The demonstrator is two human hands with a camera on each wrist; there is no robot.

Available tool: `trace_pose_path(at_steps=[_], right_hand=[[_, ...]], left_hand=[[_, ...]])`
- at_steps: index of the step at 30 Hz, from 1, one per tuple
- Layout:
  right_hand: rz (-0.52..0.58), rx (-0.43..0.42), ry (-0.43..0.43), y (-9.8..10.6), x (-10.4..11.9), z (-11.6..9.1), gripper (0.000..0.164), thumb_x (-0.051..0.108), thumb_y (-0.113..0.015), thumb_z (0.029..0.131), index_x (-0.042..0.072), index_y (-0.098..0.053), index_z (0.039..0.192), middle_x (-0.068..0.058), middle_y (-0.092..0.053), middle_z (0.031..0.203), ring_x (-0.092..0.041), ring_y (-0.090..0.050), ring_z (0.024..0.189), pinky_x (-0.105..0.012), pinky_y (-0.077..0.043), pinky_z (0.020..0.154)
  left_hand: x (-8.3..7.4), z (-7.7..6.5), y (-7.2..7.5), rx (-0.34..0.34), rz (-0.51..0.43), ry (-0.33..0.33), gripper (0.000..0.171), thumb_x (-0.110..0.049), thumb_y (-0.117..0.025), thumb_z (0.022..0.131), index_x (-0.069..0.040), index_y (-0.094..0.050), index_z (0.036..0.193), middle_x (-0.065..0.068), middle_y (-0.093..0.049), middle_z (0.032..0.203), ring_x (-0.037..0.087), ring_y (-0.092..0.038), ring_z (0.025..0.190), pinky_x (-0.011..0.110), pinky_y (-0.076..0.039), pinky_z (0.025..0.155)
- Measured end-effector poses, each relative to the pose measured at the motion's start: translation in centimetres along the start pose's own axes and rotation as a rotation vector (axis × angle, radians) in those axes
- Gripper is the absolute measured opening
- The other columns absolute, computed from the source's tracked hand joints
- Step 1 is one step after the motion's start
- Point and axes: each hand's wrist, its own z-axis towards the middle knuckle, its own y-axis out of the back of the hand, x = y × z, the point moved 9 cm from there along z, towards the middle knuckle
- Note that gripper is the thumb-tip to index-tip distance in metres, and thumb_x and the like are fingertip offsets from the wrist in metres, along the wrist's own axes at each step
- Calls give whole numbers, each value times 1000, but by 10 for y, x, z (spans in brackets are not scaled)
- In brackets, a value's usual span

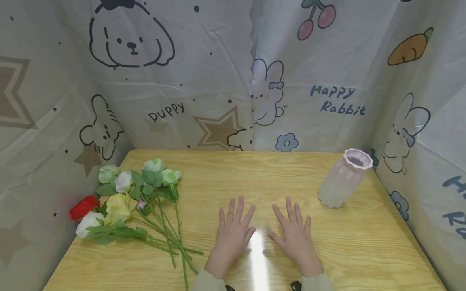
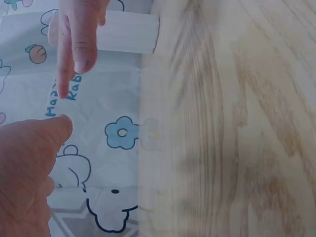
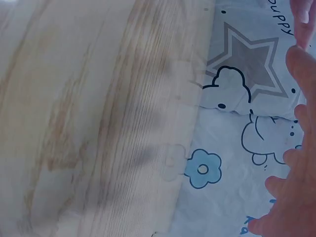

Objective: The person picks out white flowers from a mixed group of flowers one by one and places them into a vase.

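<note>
Both hands are spread over the wooden table, palms down and holding nothing. My left hand (image 1: 234,234) has its fingers straight and fanned out, with the cut stems of the flowers just to its left. My right hand (image 1: 295,238) mirrors it, fingers apart, nearest to a pink and cream ribbed vase (image 1: 342,178) with a scalloped rim. At the left lies a loose bunch of artificial flowers: a red bloom (image 1: 84,207), a yellow rose (image 1: 119,207), white ones (image 1: 89,224) and pale green ones (image 1: 154,165), their green stems (image 1: 178,242) crossing toward the front.
The light wooden table (image 1: 225,173) is enclosed at the back and sides by a printed cloth curtain (image 1: 211,60) with cartoon animals, stars and lettering. A bright strip of light reflects off the tabletop between the hands. The vase stands near the right edge.
</note>
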Motion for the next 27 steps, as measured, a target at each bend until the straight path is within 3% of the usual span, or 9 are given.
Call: trace_pose_path(at_steps=[7,14,27], right_hand=[[-4,0,-33,8,-16,-3,75,47,-55,80,22,-19,142,-21,-5,150,-50,-9,133,-79,-16,91],[22,15,-106,19,-40,-7,75,50,-49,83,21,-15,142,-23,-4,150,-50,-11,132,-79,-16,89],[79,39,-221,32,-87,-17,81,51,-47,84,17,-4,143,-28,-2,148,-54,-11,130,-82,-12,87]], left_hand=[[6,-3,-2,15,-8,24,54,-40,-36,91,-27,-22,141,14,-12,151,40,-9,138,66,-18,105],[15,-6,3,-13,16,23,53,-41,-35,91,-22,-26,140,18,-21,148,41,-17,136,65,-22,104],[54,-15,11,-19,-101,177,55,-41,-40,90,-22,-27,139,19,-19,149,38,-13,138,65,-14,107]])
